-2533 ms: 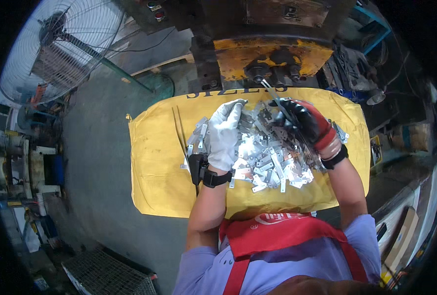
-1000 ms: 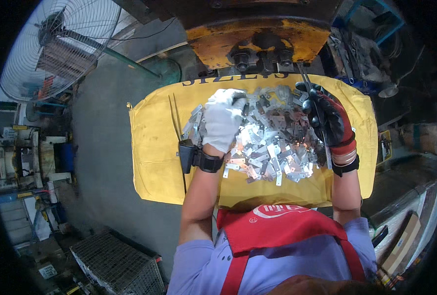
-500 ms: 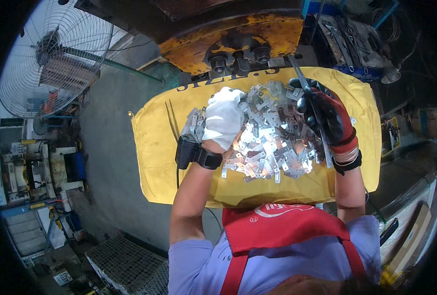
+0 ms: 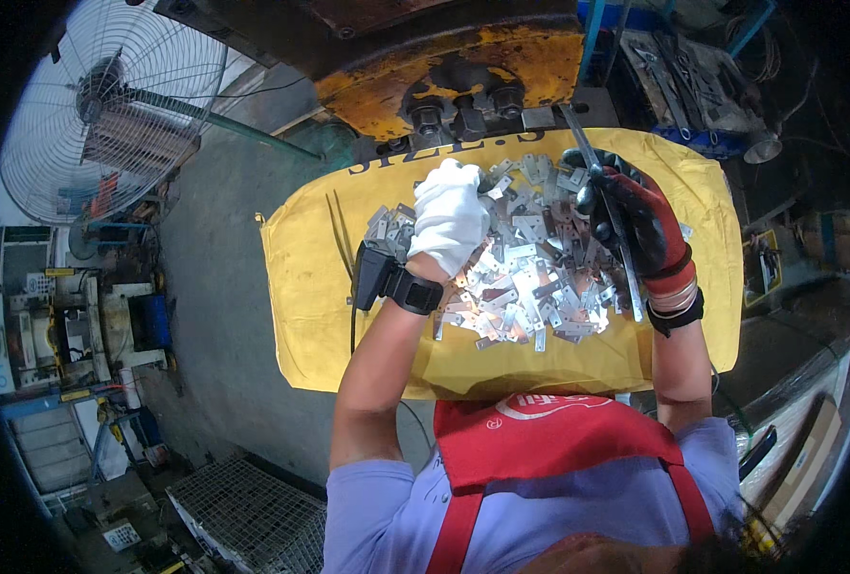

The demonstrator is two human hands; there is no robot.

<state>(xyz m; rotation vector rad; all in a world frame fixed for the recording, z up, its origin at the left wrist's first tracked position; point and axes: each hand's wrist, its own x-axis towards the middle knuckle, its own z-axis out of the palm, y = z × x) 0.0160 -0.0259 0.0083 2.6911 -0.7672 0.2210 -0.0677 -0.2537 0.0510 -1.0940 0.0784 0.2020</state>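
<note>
The fingertips of the white-gloved left hand [image 4: 451, 218] are hard to make out, and its palm covers some metal strips [image 4: 516, 287]. The right hand [image 4: 643, 212] hides part of a slim metal tool [image 4: 583, 138]. The upper edge crops the machine [image 4: 368, 88]; the lower, the wire cage [image 4: 248, 517].

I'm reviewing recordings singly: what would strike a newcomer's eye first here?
Probably the shiny heap of small metal plates on the yellow sheet. Then the mismatched gloves: white on the left hand, at the heap's left; black-and-red on the right hand, opposite, holding a long metal tool. A caged fan fills the upper left.
</note>
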